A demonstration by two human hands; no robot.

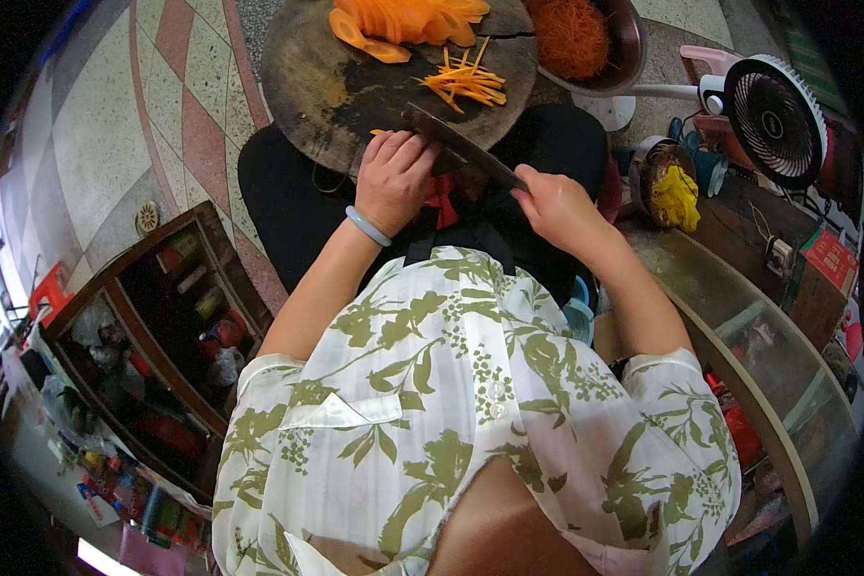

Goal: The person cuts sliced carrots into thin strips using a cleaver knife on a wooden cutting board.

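My right hand (pixel 559 209) is wrapped round the handle of a dark-bladed kitchen knife (pixel 463 146), whose blade slants up and left over the near edge of a round wooden chopping board (pixel 307 86). Close beside the blade, my left hand (pixel 394 175) has its fingers bent and pressed together on the board. A bit of orange carrot (pixel 377 132) peeks out at its fingertips; the rest is hidden under the hand. Farther back on the board lie a fanned row of thin carrot slices (pixel 408 21) and a small heap of carrot strips (pixel 466 81).
A metal pan (pixel 628 60) of shredded carrot (pixel 571 38) stands right of the board. Beyond it are a fan (pixel 773 120) and a pot with a yellow cloth (pixel 674 199). A glass-topped case (pixel 749 317) is at right, an open wooden cabinet (pixel 130 336) at left.
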